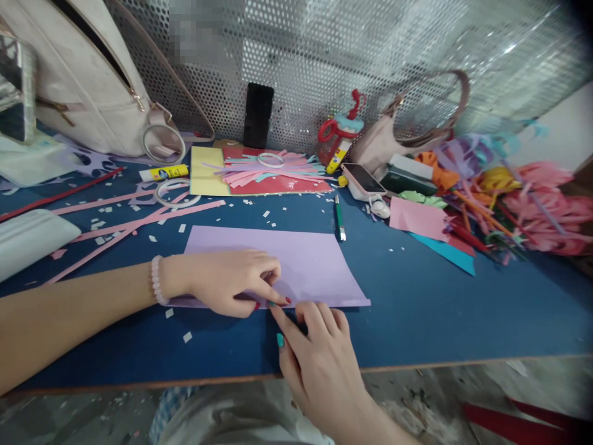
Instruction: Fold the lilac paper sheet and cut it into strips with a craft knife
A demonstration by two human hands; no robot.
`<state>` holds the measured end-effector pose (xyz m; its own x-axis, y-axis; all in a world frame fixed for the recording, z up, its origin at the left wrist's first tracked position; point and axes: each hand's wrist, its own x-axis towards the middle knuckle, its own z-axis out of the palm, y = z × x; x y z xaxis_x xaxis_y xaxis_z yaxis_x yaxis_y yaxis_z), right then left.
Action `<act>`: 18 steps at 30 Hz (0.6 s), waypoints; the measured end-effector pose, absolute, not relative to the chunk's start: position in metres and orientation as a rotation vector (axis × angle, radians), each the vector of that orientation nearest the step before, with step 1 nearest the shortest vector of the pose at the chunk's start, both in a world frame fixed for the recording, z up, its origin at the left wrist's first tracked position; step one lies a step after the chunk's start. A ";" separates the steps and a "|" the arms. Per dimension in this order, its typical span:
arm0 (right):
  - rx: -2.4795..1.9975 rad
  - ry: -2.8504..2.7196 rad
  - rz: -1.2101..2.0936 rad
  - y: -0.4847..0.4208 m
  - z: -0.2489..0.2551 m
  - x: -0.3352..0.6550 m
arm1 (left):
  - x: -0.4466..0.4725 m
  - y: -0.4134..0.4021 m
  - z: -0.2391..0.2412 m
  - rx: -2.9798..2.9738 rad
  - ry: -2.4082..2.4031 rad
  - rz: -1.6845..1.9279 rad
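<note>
A sheet of purple paper (315,259) lies on the blue table, with a narrow folded strip along its near edge. My left hand (231,281) rests on the sheet, wearing a beaded bracelet (157,280). Its index finger and thumb stretch to the folded edge, and the other fingers curl loosely. My right hand (322,358) is just in front of the sheet. Its index fingertip touches the fold beside my left index fingertip. The right thumb stands apart from the index finger, while the remaining fingers are bent. Neither hand grasps anything.
Behind the sheet lie a green pen-like tool (340,219), paper strips on a red sheet (296,184), a glue stick (164,173) and a white ring (160,193). A dark phone (258,116) leans on the mesh. Bags, a cup (347,123) and coloured scraps (537,198) stand around.
</note>
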<state>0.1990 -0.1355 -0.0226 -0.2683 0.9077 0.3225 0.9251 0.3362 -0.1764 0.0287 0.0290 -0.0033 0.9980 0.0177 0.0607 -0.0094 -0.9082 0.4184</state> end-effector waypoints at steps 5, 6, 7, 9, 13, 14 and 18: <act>-1.638 -2.269 0.020 -0.137 -0.021 0.202 | 0.028 0.031 -0.006 2.714 -0.043 0.128; -1.625 -2.281 0.048 -0.137 -0.020 0.205 | 0.028 0.031 -0.007 2.717 -0.048 0.129; -1.602 -2.288 0.071 -0.136 -0.018 0.208 | 0.028 0.032 -0.007 2.718 -0.048 0.125; -1.561 -2.275 0.067 -0.132 -0.012 0.216 | 0.029 0.032 -0.007 2.712 -0.044 0.109; -1.584 -2.266 0.110 -0.109 0.002 0.234 | 0.027 0.031 -0.008 2.722 -0.023 0.105; -1.608 -2.298 0.220 -0.101 0.006 0.237 | 0.027 0.031 -0.009 2.730 -0.018 0.119; -1.680 -2.337 0.629 -0.077 0.013 0.240 | 0.024 0.031 -0.010 2.696 0.000 0.194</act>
<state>0.2399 -0.0769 0.0126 -0.3368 0.9375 -0.0871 0.8546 0.2656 -0.4461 0.0235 0.0305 -0.0102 0.9901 0.0303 0.1367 -0.0308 -0.9052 0.4240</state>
